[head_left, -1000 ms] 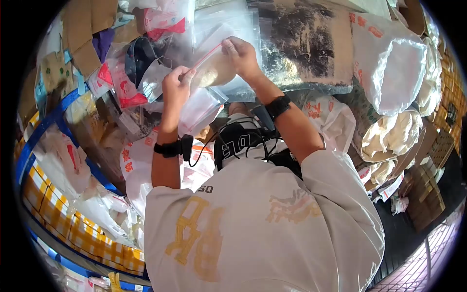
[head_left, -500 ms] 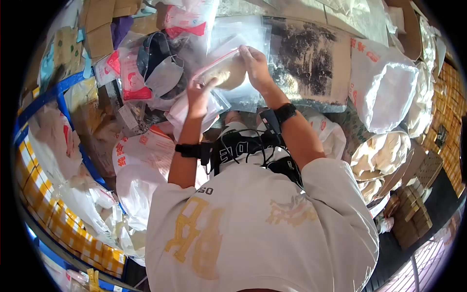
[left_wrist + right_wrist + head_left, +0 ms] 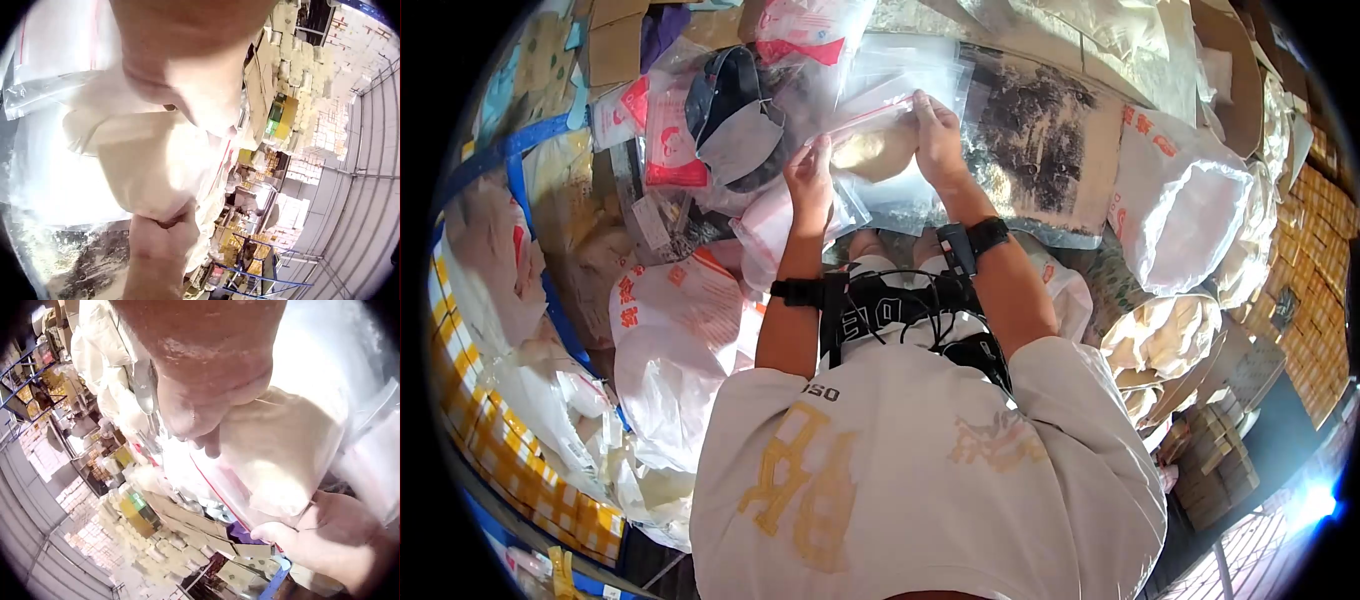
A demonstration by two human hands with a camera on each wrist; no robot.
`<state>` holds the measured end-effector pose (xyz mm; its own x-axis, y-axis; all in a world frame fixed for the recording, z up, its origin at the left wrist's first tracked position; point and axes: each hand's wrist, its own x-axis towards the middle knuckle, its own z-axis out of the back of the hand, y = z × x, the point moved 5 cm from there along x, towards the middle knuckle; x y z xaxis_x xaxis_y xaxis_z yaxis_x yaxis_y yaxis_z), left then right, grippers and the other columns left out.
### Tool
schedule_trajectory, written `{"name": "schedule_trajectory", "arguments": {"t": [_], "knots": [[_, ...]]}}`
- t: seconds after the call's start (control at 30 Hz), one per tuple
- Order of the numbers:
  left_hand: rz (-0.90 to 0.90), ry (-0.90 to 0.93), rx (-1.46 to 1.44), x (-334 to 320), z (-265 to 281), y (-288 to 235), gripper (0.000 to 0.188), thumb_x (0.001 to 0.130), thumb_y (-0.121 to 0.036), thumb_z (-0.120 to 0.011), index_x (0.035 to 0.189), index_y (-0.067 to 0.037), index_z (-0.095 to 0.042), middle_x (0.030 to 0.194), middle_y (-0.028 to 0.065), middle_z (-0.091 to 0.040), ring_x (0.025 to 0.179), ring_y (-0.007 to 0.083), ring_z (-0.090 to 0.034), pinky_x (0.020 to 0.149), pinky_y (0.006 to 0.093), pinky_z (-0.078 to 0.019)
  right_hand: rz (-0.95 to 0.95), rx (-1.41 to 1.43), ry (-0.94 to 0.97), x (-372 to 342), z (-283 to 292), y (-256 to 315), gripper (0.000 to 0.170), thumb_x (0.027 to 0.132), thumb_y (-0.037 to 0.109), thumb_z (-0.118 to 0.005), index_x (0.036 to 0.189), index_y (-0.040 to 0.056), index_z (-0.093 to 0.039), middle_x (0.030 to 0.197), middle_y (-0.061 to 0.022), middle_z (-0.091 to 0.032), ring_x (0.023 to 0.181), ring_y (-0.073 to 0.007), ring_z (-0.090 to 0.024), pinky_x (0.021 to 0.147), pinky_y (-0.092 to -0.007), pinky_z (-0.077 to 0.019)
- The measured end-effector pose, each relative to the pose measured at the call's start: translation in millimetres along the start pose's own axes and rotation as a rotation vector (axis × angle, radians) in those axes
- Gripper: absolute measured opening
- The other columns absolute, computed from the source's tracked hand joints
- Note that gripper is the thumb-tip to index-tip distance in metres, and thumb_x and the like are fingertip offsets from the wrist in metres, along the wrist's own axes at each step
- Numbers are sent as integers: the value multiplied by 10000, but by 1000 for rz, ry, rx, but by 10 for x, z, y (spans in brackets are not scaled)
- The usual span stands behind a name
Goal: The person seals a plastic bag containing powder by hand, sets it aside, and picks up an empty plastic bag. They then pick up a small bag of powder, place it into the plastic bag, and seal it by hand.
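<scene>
A clear zip-seal bag (image 3: pixel 875 150) with a red line along its top edge hangs between my two hands, cream-coloured contents filling its lower part. At its left end, my left hand (image 3: pixel 808 188) pinches the top edge between thumb and fingers. My right hand (image 3: pixel 940 146) pinches the opposite end of that edge, thumb and forefinger near the red line. In the right wrist view the cream contents (image 3: pixel 275 450) look smooth and pale; their exact kind cannot be told. Flat clear plastic bags (image 3: pixel 910 60) lie on the surface just beyond.
Dusty cardboard (image 3: pixel 1050 140) with black patches lies right of the bags. An open white plastic-lined sack (image 3: pixel 1190 215) stands further right. On the left are red-printed packets (image 3: pixel 675 150), a dark strapped item (image 3: pixel 725 100) and a blue frame (image 3: pixel 520 150). More clear bags (image 3: pixel 770 230) lie near my left wrist.
The bag's top edge has swung from a steep slant to a shallower one. My left hand has shifted along to its left end, its thumb now upright. The head view has shifted too.
</scene>
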<state>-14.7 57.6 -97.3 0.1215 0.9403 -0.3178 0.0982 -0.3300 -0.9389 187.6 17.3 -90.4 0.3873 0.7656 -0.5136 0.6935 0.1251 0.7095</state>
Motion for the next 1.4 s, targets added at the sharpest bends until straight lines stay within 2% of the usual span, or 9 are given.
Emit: {"name": "schedule_trajectory", "arguments": {"t": [0.07,0.3,0.4,0.53,0.63,0.83,0.93,1.2,1.4], "knots": [[10,-1,-76,32,93,82,185,943,-146,-683,992,28,-718,912,29,-703,819,71,-591,764,224,-446,2,-44,66,-45,-22,69,299,1041,276,-506,1011,13,-645,818,-40,-647,732,-106,-607,675,-245,-487],[25,-19,-174,-65,144,-195,149,918,-103,-696,975,35,-709,912,20,-688,841,76,-594,767,224,-445,32,-172,128,-126,-99,229,303,1054,254,-477,974,4,-628,799,-11,-612,736,-82,-562,697,-249,-458],[-87,54,140,-66,234,-325,202,946,-147,-667,1047,28,-667,974,33,-671,899,97,-610,825,234,-474,101,-307,192,-101,-12,258,304,1056,245,-473,954,-2,-618,819,-8,-615,777,-72,-551,734,-240,-445],[285,404,343,-12,191,-677,172,945,-154,-665,1018,1,-648,927,29,-655,873,98,-615,792,230,-490,138,-297,234,-141,19,270,261,1040,213,-529,928,11,-651,866,7,-632,820,-61,-534,765,-211,-423],[441,508,323,61,156,-870,118,933,-129,-653,1002,-34,-657,899,18,-640,809,90,-592,756,232,-490,158,-300,240,-182,24,266,258,1038,218,-533,930,15,-651,872,2,-645,813,-62,-547,762,-215,-431],[594,654,440,202,118,-814,126,894,-111,-668,999,-42,-656,892,1,-628,785,86,-562,709,219,-460,179,-237,224,-196,17,255,267,1031,242,-549,939,15,-656,832,7,-637,776,-67,-553,728,-220,-440],[536,783,611,152,24,-859,93,886,-89,-658,965,-42,-647,854,-8,-604,764,77,-545,677,216,-437,160,-227,197,-225,23,258,272,1027,251,-555,941,14,-657,827,1,-639,770,-71,-562,717,-226,-449],[491,635,504,76,77,-735,51,912,-96,-644,910,-47,-628,788,-4,-571,700,76,-512,642,221,-412,158,-264,185,-218,71,221,287,1021,263,-561,933,9,-662,821,-21,-660,754,-82,-574,703,-239,-463],[568,294,314,125,174,-663,87,866,-105,-677,821,-38,-643,704,33,-593,588,95,-513,547,218,-396,169,-272,242,-220,37,274,286,1020,261,-563,926,10,-663,807,-25,-669,742,-85,-573,704,-244,-468]]}}
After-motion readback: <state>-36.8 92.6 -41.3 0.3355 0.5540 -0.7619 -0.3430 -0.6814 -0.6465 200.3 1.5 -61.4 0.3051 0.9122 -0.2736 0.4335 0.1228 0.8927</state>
